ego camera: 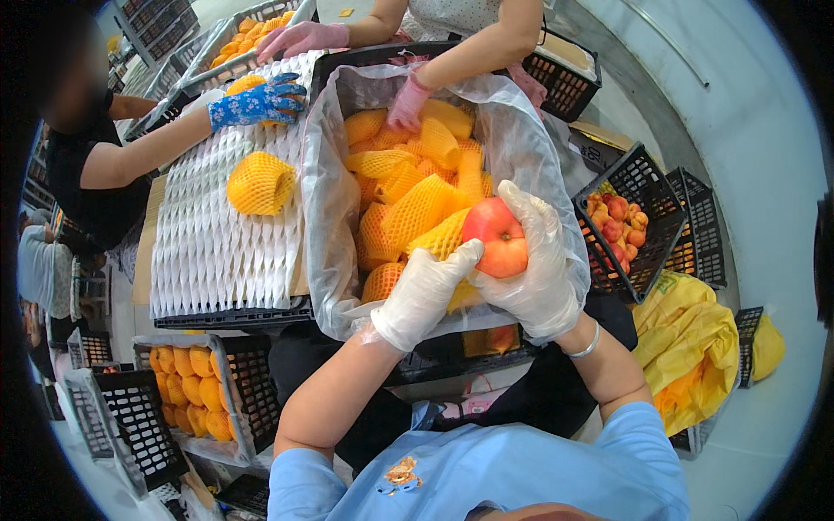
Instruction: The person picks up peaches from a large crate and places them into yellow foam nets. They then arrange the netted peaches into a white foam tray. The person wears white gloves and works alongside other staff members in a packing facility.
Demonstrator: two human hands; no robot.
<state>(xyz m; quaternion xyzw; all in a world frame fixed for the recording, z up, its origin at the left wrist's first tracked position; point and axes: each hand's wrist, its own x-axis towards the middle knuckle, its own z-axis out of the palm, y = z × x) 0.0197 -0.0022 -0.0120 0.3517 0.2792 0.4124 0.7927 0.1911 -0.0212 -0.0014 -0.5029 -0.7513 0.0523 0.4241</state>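
Observation:
A red and orange fruit, probably a peach or nectarine, is held between my two white-gloved hands. The right hand cups its right side and underside. My left hand has its thumb against the fruit's lower left and touches a yellow foam net sleeve beside it; how firmly it grips is partly hidden. Both hands are over the near edge of a crate lined with translucent plastic, which holds yellow foam net sleeves and netted fruits.
A co-worker's pink-gloved hand reaches into the same crate. Another's blue-gloved hand is over white foam padding, near a netted fruit. A black crate of unwrapped fruit and a yellow bag stand right; a netted-fruit crate is lower left.

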